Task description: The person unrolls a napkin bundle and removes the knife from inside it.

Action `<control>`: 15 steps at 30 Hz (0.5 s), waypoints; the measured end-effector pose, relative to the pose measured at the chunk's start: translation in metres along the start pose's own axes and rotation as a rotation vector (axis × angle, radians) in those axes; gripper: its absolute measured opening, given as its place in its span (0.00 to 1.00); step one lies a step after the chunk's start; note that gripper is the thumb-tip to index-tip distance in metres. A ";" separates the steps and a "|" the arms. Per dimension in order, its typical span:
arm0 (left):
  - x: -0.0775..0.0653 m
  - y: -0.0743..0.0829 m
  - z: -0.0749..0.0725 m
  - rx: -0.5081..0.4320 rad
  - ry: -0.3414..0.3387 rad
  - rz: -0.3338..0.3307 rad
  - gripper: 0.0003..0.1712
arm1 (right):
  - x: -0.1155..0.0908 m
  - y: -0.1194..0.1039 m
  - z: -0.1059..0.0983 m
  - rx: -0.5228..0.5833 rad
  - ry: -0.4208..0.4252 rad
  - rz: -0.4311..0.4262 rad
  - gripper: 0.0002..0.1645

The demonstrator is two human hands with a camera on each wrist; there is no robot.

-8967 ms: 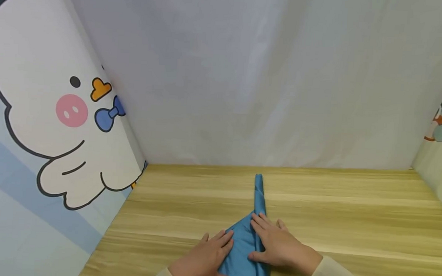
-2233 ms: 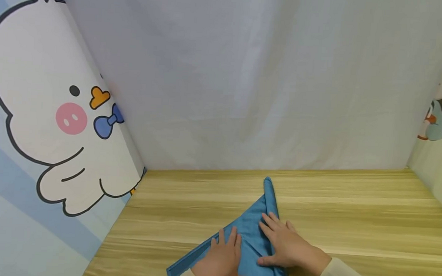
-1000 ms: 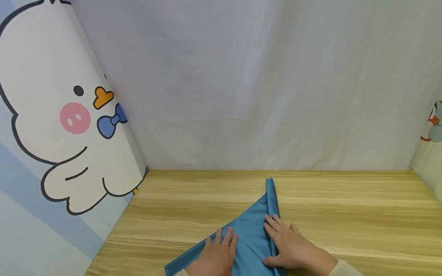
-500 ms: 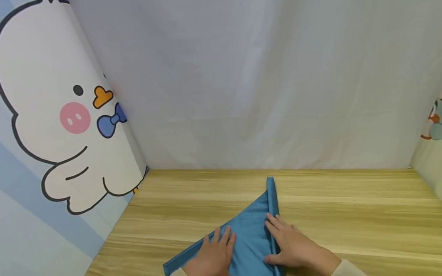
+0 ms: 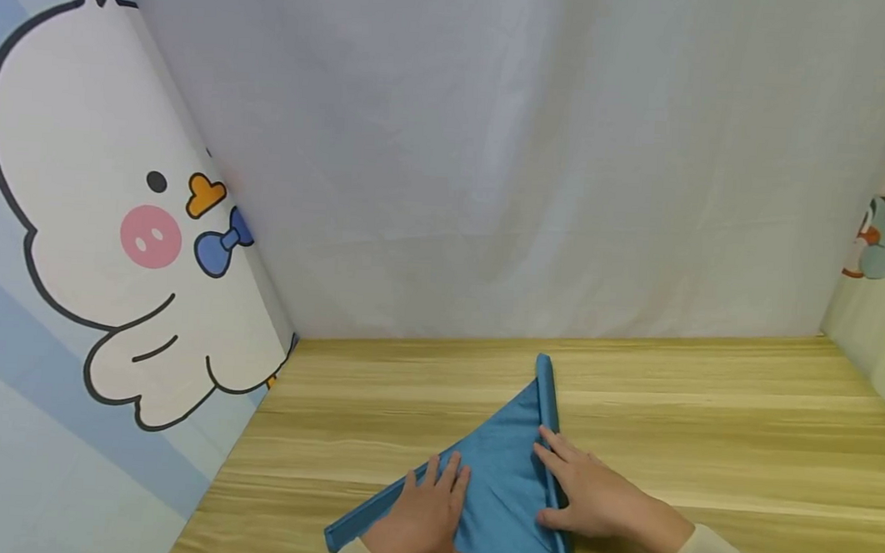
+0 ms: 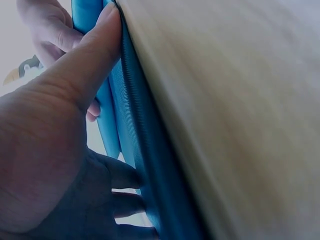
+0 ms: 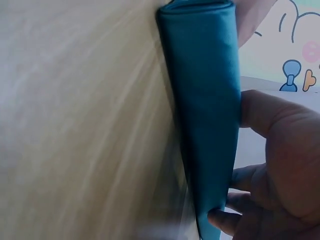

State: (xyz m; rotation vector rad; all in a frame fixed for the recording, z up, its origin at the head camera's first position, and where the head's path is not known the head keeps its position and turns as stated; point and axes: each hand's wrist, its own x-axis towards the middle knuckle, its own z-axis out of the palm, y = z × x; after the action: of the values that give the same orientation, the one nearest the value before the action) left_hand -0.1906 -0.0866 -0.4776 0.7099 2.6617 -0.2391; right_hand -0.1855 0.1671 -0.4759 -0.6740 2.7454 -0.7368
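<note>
A shiny blue cloth (image 5: 504,455) lies on the table, its right edge made into a narrow flattened roll (image 5: 548,403) that points away from me. Along the slanted left side runs a folded band (image 5: 370,511). My left hand (image 5: 418,513) rests flat on the cloth near that band, fingers spread; its thumb lies by the near edge in the left wrist view. With straight fingers and thumb, my right hand (image 5: 596,493) touches the roll. Several layers show at the roll's near end (image 7: 197,7) in the right wrist view. The cloth beneath my left palm is hidden.
The wood-grain table (image 5: 705,424) extends to both sides of the cloth. Behind it hangs a pale grey curtain (image 5: 493,162). A panel with a cartoon bird (image 5: 80,166) stands at the left, and another printed panel (image 5: 883,333) borders the right.
Nine seconds ago the cloth's left side was narrower, without the long band reaching lower left. Over the last second, my right hand has shifted slightly right and my left hand slightly left.
</note>
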 end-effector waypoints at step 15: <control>-0.005 -0.011 0.001 -0.045 0.008 0.008 0.73 | -0.008 0.012 0.004 0.026 -0.022 0.053 0.53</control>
State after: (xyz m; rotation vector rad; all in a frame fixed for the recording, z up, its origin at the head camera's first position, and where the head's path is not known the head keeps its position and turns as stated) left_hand -0.1923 -0.0987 -0.4758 0.7082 2.6625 -0.1736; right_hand -0.1815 0.1790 -0.4848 -0.5980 2.7183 -0.7473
